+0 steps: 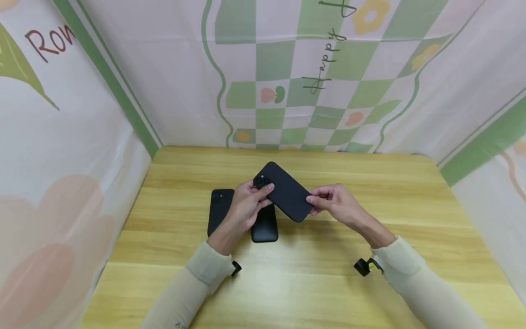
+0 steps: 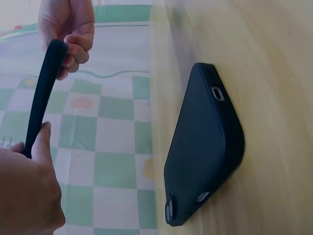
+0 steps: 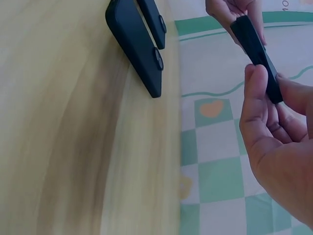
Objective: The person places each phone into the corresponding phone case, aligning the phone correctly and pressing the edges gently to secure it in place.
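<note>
Both hands hold a black smartphone (image 1: 289,191) tilted above the table, its camera side up in the head view. The left hand (image 1: 245,204) grips the camera end, thumb on the back beside the lenses. At the opposite end, the right hand (image 1: 334,203) pinches a corner between thumb and fingers. Beneath the left hand lies a second black phone (image 1: 265,226), partly covered by hand and held phone. A third black phone (image 1: 219,209) lies just left of it, partly hidden by the left hand. In the left wrist view one lying phone (image 2: 200,132) shows its charging port end.
The phones lie on a wood-grain table (image 1: 312,283). Around it hang printed cloth walls (image 1: 185,91), with a green checkered pattern at the back. A small black wrist device (image 1: 362,267) sticks out at the right cuff.
</note>
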`<state>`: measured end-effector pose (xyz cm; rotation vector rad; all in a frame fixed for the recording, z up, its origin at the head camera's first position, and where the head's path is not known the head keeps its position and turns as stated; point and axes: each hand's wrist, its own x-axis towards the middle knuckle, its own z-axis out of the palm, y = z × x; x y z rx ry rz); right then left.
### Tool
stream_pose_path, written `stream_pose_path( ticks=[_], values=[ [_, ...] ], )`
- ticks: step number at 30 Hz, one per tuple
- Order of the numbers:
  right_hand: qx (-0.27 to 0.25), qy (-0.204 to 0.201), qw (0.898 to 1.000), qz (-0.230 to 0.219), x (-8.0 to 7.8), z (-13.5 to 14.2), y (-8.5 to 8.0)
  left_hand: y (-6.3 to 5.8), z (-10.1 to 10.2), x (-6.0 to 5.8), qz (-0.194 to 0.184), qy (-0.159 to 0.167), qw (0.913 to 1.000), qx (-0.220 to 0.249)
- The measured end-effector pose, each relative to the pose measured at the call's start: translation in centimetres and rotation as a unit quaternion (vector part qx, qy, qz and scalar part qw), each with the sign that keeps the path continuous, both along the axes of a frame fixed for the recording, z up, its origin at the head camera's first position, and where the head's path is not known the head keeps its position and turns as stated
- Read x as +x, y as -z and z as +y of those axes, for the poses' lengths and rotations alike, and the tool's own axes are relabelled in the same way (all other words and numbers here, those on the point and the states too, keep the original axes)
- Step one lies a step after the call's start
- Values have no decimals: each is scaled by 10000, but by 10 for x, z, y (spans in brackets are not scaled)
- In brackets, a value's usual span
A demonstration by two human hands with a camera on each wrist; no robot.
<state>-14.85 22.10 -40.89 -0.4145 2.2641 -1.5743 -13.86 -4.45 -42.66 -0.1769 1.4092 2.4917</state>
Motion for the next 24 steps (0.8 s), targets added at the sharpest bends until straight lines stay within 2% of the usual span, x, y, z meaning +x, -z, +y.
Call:
stream_pose_path(
  ticks=[7, 14, 18, 24],
  values=[
    [260, -575, 9978, -177, -7, 13, -7, 4, -5, 2, -92, 625, 9979, -130],
    [555, -1198, 9912, -15, -14, 29, -14, 10, -2, 6, -175, 1140, 9927, -340],
    [726, -989, 9924, 46, -16, 31, -19, 8, 1, 7, -59, 1164, 9922, -446],
    [780, -300, 9963, -217, -13, 27, -22, 4, 6, 8, 83, 890, 9951, -418]
  ],
)
